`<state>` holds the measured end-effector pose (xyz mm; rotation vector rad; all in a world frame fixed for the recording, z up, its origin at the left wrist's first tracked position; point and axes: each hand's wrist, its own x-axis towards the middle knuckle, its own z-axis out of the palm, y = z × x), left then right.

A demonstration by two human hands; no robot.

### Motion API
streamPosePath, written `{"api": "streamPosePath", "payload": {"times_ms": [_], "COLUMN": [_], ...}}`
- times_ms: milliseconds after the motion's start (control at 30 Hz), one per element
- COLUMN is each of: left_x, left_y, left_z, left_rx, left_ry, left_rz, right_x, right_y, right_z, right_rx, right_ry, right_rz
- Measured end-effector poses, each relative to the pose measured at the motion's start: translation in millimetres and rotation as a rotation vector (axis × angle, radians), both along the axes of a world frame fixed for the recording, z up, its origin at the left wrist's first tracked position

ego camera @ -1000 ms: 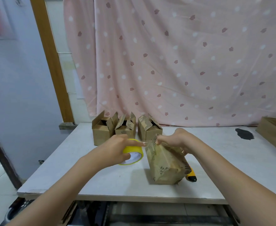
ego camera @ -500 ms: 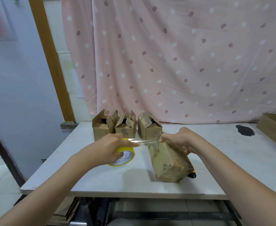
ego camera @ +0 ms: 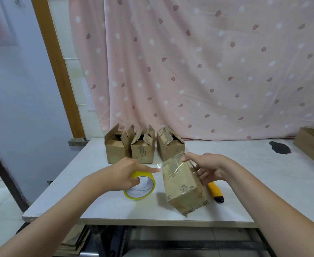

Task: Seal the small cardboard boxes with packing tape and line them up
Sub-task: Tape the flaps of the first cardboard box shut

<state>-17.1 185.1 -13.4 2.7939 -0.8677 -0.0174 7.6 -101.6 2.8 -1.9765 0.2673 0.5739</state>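
A small cardboard box [ego camera: 182,186] stands tilted near the table's front edge, with clear tape running over its top. My right hand [ego camera: 206,166] holds its far upper end, thumb pressing the tape down. My left hand [ego camera: 123,173] grips a yellow-cored tape roll [ego camera: 140,190] just left of the box, forefinger stretched out along the short strip of tape that joins roll and box. Three open boxes [ego camera: 143,147] stand in a row at the back of the table, flaps up.
A yellow utility knife [ego camera: 215,191] lies right of the tilted box, partly behind it. A dark patch [ego camera: 279,147] marks the white table [ego camera: 78,182] at the back right. A larger cardboard box [ego camera: 313,143] sits at the right edge. A pink curtain hangs behind.
The tape roll was pulled left away from the box, stretching out a strip, and has now come back close to the box and lower. The box stays tilted under my right hand.
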Motion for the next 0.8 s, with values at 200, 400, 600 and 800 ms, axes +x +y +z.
{"api": "streamPosePath", "payload": {"times_ms": [200, 400, 600, 800], "left_x": [2.7, 2.3, 2.6, -2.1], "left_y": [-6.6, -17.1, -40.0, -45.6], "left_z": [-10.5, -19.5, -17.0, -20.3], "left_rx": [0.020, -0.038, -0.047, -0.041], "left_ry": [0.024, 0.045, -0.009, -0.039], "left_rz": [0.003, 0.010, 0.003, 0.050], "right_x": [8.8, 11.8, 1.9, -34.4], "right_y": [5.3, -0.4, -5.4, 14.9], "right_z": [-0.6, 9.2, 2.3, -18.9], "right_rx": [0.028, -0.111, -0.335, -0.622], "right_ry": [0.037, 0.036, -0.234, -0.838], "right_rz": [0.053, 0.143, 0.118, 0.435]}}
